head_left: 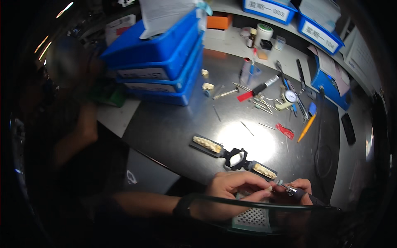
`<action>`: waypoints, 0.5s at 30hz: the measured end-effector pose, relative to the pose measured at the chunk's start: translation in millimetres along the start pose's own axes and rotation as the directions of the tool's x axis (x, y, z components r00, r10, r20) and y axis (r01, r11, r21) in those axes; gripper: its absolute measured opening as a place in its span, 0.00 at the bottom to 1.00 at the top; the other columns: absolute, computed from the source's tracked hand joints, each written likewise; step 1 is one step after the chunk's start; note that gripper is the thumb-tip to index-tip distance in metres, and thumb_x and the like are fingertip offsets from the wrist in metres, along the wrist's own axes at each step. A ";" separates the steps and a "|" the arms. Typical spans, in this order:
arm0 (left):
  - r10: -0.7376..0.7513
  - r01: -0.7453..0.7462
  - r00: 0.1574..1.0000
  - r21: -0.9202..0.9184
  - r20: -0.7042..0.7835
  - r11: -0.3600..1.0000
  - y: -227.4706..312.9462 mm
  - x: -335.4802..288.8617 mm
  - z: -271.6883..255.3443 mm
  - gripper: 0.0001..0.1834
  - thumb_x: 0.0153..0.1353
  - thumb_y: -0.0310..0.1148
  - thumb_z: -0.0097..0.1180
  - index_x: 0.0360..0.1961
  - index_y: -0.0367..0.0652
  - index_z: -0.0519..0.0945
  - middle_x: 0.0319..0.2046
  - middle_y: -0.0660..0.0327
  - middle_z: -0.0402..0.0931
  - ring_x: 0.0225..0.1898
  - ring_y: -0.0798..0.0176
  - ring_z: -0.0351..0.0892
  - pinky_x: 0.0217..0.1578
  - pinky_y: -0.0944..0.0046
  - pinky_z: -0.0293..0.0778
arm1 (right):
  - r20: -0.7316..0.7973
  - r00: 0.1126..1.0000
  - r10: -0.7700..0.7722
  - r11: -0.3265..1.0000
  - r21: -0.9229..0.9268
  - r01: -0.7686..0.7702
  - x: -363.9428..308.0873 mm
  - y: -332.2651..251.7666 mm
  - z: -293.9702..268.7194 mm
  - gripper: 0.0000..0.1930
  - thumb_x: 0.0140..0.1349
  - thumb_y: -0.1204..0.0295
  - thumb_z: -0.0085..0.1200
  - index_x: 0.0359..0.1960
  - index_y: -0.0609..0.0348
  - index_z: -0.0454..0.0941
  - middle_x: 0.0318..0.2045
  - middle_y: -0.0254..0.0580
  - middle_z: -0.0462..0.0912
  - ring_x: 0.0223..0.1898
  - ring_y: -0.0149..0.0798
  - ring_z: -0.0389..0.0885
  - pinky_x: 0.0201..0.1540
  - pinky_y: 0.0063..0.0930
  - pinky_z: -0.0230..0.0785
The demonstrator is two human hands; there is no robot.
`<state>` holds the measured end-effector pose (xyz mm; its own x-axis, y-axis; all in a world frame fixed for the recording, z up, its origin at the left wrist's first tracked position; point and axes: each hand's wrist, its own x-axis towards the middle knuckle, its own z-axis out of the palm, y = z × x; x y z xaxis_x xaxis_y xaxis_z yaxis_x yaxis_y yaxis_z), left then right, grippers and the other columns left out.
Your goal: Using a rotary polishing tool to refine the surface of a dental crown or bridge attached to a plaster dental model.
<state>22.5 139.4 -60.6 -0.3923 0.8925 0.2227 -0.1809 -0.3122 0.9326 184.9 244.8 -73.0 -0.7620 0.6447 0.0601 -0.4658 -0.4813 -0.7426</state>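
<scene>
My left hand (pixel 231 185) reaches in low at the centre, its thumb and index finger pinching a small pale piece (pixel 269 189) that looks like a dental crown. My right hand (pixel 302 184), just to its right, is wrapped round a dark rotary handpiece (pixel 297 192). A greenish grinding tip (pixel 280 182) on the handpiece points toward the pinched piece; whether they touch I cannot tell. Beyond my fingers lies an unfolded black hinged articulator (pixel 236 158), carrying one row of cream model teeth (pixel 206 144) and another teeth row (pixel 264 170) close to my left hand.
Below my hands is a green-framed perforated plate (pixel 251 218). Stacked blue trays (pixel 165 62) stand at the back left. Burs (pixel 264 104), a dial gauge (pixel 290 96), a marker (pixel 265 85) and an orange-yellow tool (pixel 306 128) lie farther back. Another person's arm (pixel 84 128) is at left.
</scene>
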 end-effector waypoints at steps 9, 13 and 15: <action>0.058 -0.057 0.998 -0.004 0.011 0.998 2.5 -7.0 8.2 0.10 0.56 0.18 0.59 0.41 0.30 0.77 0.40 0.52 0.80 0.44 0.63 0.80 0.46 0.67 0.76 | -0.106 0.994 -0.013 0.986 -0.164 -0.005 -7.7 -2.9 -0.4 0.27 0.64 0.54 0.50 0.50 0.67 0.62 0.44 0.58 0.78 0.47 0.53 0.80 0.57 0.42 0.69; 0.098 -0.099 0.995 -0.038 -0.017 0.994 -5.6 -3.7 -0.2 0.08 0.56 0.14 0.56 0.38 0.29 0.75 0.40 0.46 0.78 0.46 0.58 0.80 0.48 0.62 0.76 | 0.045 0.999 0.000 0.978 -0.208 0.009 7.5 1.5 4.7 0.28 0.64 0.54 0.50 0.53 0.65 0.59 0.46 0.62 0.76 0.52 0.51 0.76 0.56 0.45 0.69; 0.079 -0.082 0.996 -0.086 -0.032 0.993 -2.4 -3.3 2.7 0.10 0.54 0.13 0.57 0.38 0.28 0.76 0.39 0.46 0.79 0.44 0.58 0.81 0.47 0.62 0.77 | 0.058 0.998 0.016 0.967 -0.255 -0.001 7.2 -0.3 2.0 0.30 0.63 0.52 0.51 0.53 0.66 0.59 0.48 0.65 0.75 0.53 0.52 0.75 0.59 0.45 0.66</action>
<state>26.7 138.0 -62.8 -0.4344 0.8539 0.2867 -0.2250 -0.4111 0.8834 178.7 248.4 -71.1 -0.7941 0.6016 0.0865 -0.3353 -0.3148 -0.8879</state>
